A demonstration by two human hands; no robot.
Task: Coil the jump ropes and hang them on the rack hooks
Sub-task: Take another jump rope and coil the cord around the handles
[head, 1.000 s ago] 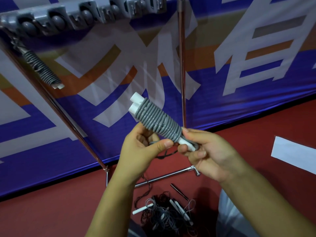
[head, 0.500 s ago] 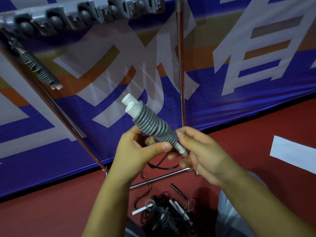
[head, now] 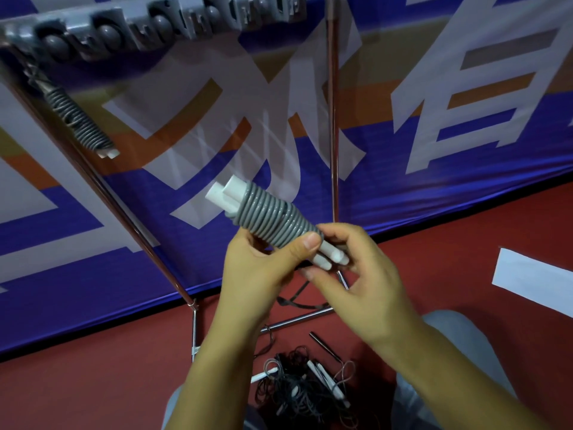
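While both hands (head: 266, 268) grip coiled rope (head: 273, 217)

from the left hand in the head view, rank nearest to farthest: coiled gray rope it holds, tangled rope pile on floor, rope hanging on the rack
1. coiled gray rope, gripped by the left hand.
2. tangled rope pile, on the floor below.
3. hanging rope, upper left on the rack.

Coiled rope (head: 273, 217): grey cord, smooth, plastic-looking, slight sheen; handles (head: 228, 195) white, matt plastic. Rack rail (head: 148, 24), far left: grey moulded plastic, dull, with rounded knobs. Rack poles (head: 332, 119): polished metal, glossy, reflective. Hung rope (head: 82, 124), left: same grey cord, white tip. Banner (head: 465, 135): cloth-like sheet, satin gloss, creased. Floor (head: 93, 383): red, matt, finely grained. Near pile (head: 305, 389): thin black cords, smooth. White sheet (head: 533, 279), right: paper-like, flat, matt.
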